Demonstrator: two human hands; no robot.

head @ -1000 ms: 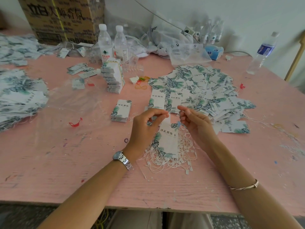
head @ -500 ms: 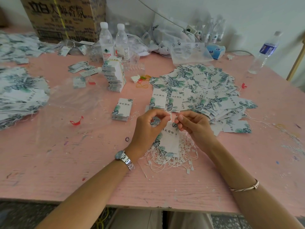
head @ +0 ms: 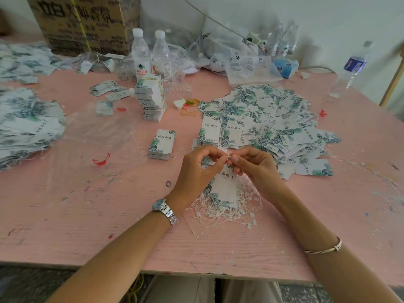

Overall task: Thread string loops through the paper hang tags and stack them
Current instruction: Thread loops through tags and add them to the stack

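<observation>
Tabletop (head: 65, 215), pink, scuffed. Contents as follows.

- Hang tag (head: 225, 186): leaf print, held upright above the string pile (head: 229, 212), midway along the near edge. Its top is hidden behind the fingertips.
- Left hand (head: 196, 169): thumb and forefinger pinched together on the tag's top, other fingers curled. Wristwatch (head: 165, 209) on the wrist.
- Right hand (head: 255, 167): thumb and forefinger clamped on a white string loop (head: 229, 157) end, touching the left fingertips. Bracelet (head: 323, 248) on the forearm.
- Loose tag heap (head: 269, 121): just behind the hands, spreading toward the right edge.
- Small tag stack (head: 162, 144): just left of the hands.
- Tall tag stack (head: 152, 99): centre, with two water bottles (head: 141, 55) behind it.
- Clear plastic sheet (head: 98, 136) and red clip (head: 101, 160): left of centre.
- Tag piles (head: 26, 125): left edge.
- Cardboard box (head: 85, 22): far left corner.
- Plastic bags (head: 240, 53) and blue tissue pack (head: 284, 66): far edge.
- Blue-label bottle (head: 349, 68): far right corner.
- Rubber bands (head: 189, 108): centre, beside the heap.
</observation>
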